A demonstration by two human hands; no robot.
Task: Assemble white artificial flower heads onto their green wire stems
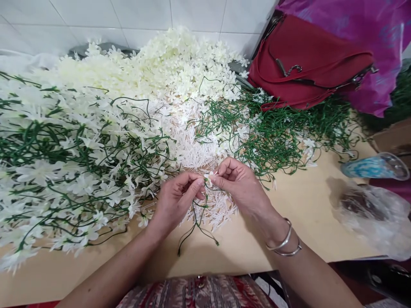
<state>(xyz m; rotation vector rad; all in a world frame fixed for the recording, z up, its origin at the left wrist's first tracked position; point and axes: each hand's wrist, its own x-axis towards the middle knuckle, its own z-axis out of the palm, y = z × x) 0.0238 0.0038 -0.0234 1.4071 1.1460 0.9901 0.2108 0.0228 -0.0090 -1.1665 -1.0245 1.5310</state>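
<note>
My left hand [175, 199] pinches a green artificial flower stem [196, 216], whose thin branches dangle over the table. Fingertips of my right hand [244, 188] close on a small white artificial flower [209, 178] at the stem's top, right against the left fingertips. Exactly how flower and stem join is hidden by the fingers. Beneath and beyond both hands lies a heap of thin white flower centres [199, 149]. Left of me rises a mass of white flowers on green stems [73, 167]. Behind are loose cream-white petals [180, 64]; bare green stems [285, 132] are tangled at right.
A red handbag [308, 60] rests at the back right against purple plastic [379, 25]. A clear cup with blue pattern [374, 167] lies at the right, near a crumpled clear plastic bag [379, 214] and a cardboard box [393, 134]. White tiled wall [144, 17] borders the table [298, 205].
</note>
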